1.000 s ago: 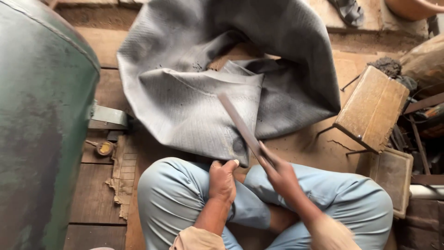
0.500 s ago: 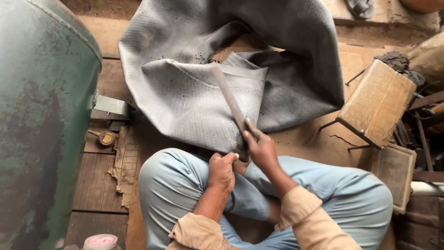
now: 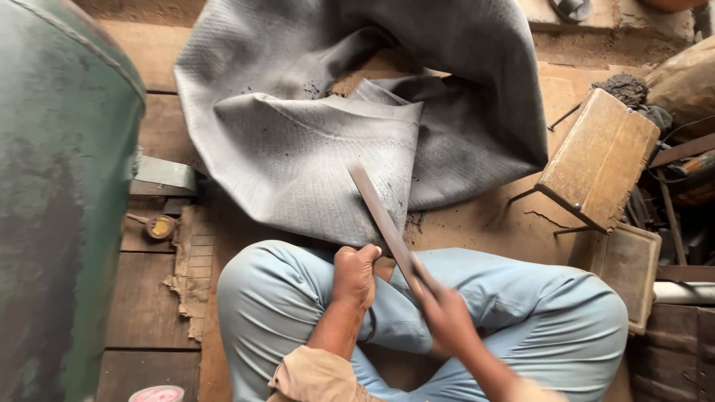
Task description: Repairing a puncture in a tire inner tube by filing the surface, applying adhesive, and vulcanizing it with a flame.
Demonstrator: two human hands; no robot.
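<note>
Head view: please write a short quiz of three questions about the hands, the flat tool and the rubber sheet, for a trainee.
1. True or false: the right hand grips the long flat metal tool.
2. What does the left hand press? A) the near edge of the grey rubber sheet B) the wooden box C) the green drum
3. On what does the tool's far end lie?

Key: 1 true; 2 A; 3 on the grey rubber sheet.

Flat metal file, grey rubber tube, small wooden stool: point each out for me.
Flat metal file [image 3: 380, 216], head view, mid-blade.
Grey rubber tube [image 3: 313, 156], head view, the flattened ribbed fold.
Small wooden stool [image 3: 599, 160], head view, its top board.
</note>
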